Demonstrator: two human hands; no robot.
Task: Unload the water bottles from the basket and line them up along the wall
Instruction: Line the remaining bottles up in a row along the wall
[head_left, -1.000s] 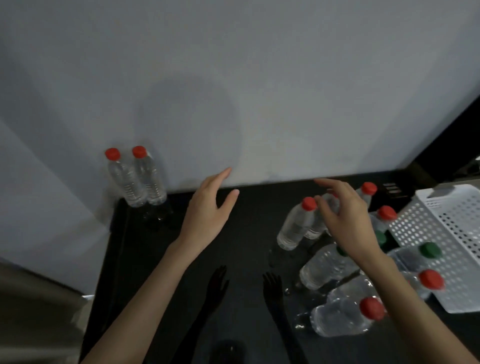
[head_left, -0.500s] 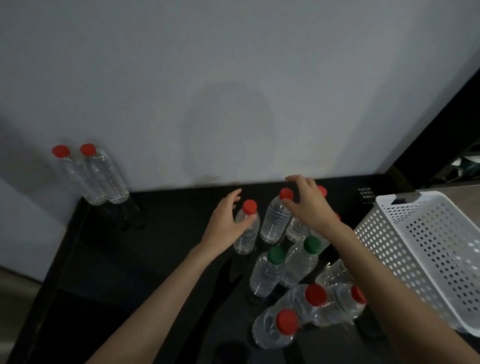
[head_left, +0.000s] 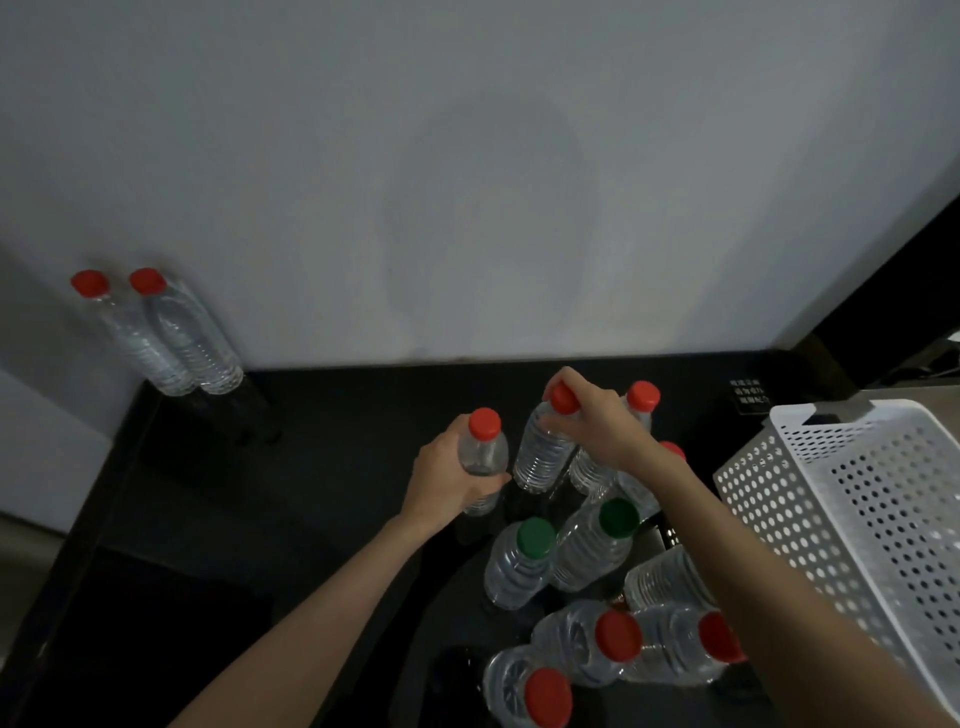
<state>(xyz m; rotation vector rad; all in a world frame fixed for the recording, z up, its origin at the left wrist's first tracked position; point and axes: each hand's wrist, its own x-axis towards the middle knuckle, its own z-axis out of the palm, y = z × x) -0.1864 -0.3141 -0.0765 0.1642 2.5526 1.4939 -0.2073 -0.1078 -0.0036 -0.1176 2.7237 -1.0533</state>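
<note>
Two red-capped water bottles (head_left: 171, 332) stand side by side against the grey wall at the far left. A cluster of several clear bottles stands on the black table (head_left: 322, 441), two with green caps (head_left: 535, 538), others with red caps. My left hand (head_left: 447, 480) is wrapped around the body of a red-capped bottle (head_left: 483, 447). My right hand (head_left: 597, 423) grips the neck of another red-capped bottle (head_left: 540, 457) just to its right. Three red-capped bottles (head_left: 613, 639) stand nearest me. The white perforated basket (head_left: 852, 525) sits tilted at the right.
The grey wall (head_left: 467, 182) runs along the table's back edge. A small white-lettered label (head_left: 747, 397) lies on the table near the basket. The table's left edge drops off beside the two lined-up bottles. A dark opening shows at the far right.
Both hands have closed on bottles: the left around one red-capped bottle's body, the right on the neck of the one beside it. Earlier both hands were open and reaching.
</note>
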